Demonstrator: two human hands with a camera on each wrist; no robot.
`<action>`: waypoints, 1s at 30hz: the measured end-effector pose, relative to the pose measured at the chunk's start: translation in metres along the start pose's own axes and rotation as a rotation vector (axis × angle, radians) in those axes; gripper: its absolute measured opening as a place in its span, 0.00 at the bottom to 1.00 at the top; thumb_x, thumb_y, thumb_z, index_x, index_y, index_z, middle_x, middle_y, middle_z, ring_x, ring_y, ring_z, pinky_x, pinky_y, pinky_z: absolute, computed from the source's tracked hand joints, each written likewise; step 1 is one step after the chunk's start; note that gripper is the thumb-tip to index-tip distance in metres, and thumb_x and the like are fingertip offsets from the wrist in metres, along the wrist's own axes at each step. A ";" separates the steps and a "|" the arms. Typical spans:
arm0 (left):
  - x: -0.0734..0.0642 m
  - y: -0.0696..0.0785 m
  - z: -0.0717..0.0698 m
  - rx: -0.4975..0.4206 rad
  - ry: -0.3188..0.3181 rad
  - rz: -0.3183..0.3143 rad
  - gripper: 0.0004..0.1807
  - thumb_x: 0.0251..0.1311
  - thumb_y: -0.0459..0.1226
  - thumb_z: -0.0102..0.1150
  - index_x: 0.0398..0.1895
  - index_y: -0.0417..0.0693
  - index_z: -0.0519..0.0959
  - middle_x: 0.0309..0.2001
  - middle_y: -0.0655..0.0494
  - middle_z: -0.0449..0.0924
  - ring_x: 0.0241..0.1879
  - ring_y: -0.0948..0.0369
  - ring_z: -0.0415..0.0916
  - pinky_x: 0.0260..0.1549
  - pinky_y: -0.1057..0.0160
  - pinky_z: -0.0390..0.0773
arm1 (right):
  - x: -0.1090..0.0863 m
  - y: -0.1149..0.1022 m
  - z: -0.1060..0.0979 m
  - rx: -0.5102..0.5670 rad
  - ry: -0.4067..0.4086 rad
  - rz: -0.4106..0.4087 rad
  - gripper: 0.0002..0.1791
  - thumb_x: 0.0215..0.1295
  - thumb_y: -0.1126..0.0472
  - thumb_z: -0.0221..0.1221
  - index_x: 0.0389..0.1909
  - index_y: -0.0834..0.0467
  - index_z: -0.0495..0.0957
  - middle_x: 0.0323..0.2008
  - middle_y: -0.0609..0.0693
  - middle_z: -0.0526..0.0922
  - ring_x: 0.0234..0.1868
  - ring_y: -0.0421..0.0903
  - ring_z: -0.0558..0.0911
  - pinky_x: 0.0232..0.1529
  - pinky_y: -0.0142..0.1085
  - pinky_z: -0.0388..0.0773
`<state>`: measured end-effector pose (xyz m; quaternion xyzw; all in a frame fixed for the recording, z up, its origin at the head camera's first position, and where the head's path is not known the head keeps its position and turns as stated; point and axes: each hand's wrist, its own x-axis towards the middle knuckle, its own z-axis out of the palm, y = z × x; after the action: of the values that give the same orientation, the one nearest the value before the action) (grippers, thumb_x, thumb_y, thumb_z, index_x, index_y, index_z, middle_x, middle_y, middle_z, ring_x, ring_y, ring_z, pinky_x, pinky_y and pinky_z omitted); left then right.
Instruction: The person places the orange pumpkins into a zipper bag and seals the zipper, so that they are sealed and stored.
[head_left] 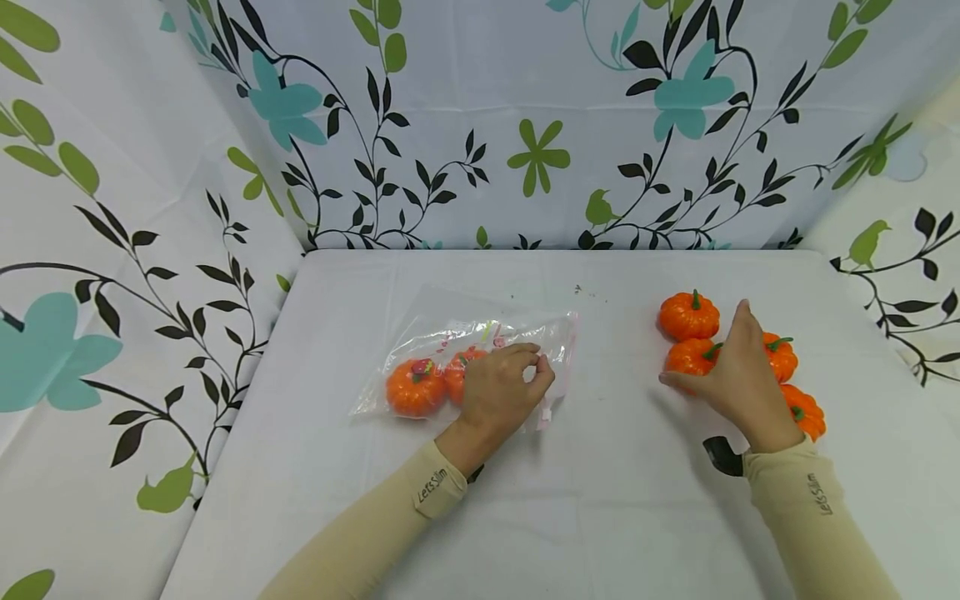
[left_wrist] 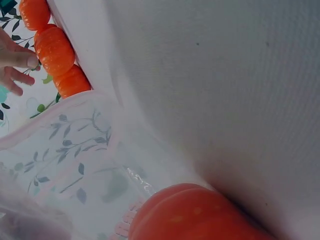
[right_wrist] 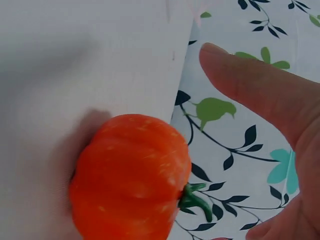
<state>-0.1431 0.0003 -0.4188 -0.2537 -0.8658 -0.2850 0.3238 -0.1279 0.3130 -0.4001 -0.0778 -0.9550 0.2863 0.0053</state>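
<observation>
The bag (head_left: 442, 325) is gleaming like clear, crinkled plastic; the pumpkins (head_left: 688, 316) are showing glossy, ribbed skins; the table cover (head_left: 615, 500) is looking like matt cloth, the sleeves (head_left: 375, 525) like smooth fabric.

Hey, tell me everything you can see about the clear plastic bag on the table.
The clear plastic bag lies on the white table, left of the loose pumpkins. It looks thin, glossy and wrinkled, with small red and yellow markings, a pinkish right-hand edge and a pale tab, perhaps a zip slider, near its lower right corner. Two orange pumpkins show inside. The person's left hand pinches it near that edge, where its mouth appears open.
</observation>
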 end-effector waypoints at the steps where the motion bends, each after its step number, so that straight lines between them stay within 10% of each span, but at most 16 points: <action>1: 0.000 0.000 0.000 -0.005 0.001 -0.001 0.05 0.53 0.33 0.66 0.24 0.44 0.88 0.35 0.54 0.89 0.29 0.59 0.87 0.19 0.67 0.80 | 0.000 0.003 0.000 -0.002 -0.017 0.013 0.83 0.45 0.29 0.72 0.76 0.65 0.18 0.76 0.74 0.29 0.74 0.76 0.41 0.65 0.71 0.50; 30: -0.001 0.001 -0.002 -0.051 -0.025 -0.031 0.05 0.55 0.34 0.65 0.27 0.44 0.89 0.37 0.54 0.89 0.32 0.58 0.87 0.20 0.68 0.80 | -0.002 0.016 0.006 -0.159 -0.172 0.080 0.65 0.52 0.45 0.74 0.72 0.81 0.46 0.65 0.83 0.56 0.63 0.77 0.60 0.61 0.72 0.60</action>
<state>-0.1406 -0.0010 -0.4181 -0.2521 -0.8660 -0.3087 0.3018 -0.1240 0.3229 -0.4141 -0.0911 -0.9677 0.2152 -0.0944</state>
